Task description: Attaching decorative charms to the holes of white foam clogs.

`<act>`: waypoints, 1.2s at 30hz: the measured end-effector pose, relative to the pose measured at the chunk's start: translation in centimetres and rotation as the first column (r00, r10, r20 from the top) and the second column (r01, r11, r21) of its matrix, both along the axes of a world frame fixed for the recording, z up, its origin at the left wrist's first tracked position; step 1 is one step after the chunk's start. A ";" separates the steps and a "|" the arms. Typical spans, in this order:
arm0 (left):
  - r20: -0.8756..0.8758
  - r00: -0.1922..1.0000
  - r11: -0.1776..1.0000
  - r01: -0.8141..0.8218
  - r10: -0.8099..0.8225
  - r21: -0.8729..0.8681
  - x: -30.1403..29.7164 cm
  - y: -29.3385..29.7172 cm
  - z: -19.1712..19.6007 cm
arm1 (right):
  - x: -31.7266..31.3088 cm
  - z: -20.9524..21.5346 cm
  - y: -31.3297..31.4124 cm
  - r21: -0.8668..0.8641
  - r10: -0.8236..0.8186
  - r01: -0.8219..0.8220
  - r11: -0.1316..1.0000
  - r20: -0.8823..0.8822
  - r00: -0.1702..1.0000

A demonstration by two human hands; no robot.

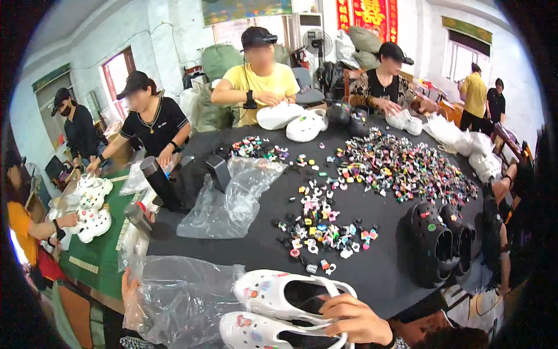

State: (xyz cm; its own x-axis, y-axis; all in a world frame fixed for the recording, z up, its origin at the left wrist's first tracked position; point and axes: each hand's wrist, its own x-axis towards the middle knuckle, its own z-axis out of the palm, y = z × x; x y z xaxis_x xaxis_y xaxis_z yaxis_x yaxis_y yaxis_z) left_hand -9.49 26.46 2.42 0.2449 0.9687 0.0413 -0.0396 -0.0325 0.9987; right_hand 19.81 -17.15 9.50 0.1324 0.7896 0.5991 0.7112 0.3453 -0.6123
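Two white clogs (261, 288) with holes and small coloured charms lie side by side at the near edge of the table, toes pointing left. My right hand (357, 319) is closed round their heel straps. A clear plastic bag (186, 294) spreads to the left of the toes, its right edge meeting the upper clog. At the bag's far left side, my left hand (133, 296) grips the film; the plastic partly covers this hand.
Small charms (328, 230) lie loose mid-table, with a larger heap (407, 166) beyond. Black clogs (430, 238) stand at right. Another plastic bag (229, 200), a dark bottle (160, 180) and a steel flask (138, 216) are left. Several people work around the table, some handling white clogs (93, 224).
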 end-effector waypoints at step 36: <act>-0.367 0.929 0.949 0.161 -0.052 0.273 -3.2 -12.4 0.9 | -9.5 -6.5 11.7 0.098 -0.326 0.317 0.943 0.097 0.940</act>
State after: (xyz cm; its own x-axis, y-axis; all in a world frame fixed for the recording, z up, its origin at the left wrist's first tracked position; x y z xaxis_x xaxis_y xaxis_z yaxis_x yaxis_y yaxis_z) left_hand -12.66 14.05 3.29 0.3969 0.8933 0.2111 0.2912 -0.3406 0.8940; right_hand 10.28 -5.43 3.00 0.3013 0.6647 0.6837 0.8538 0.1312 -0.5038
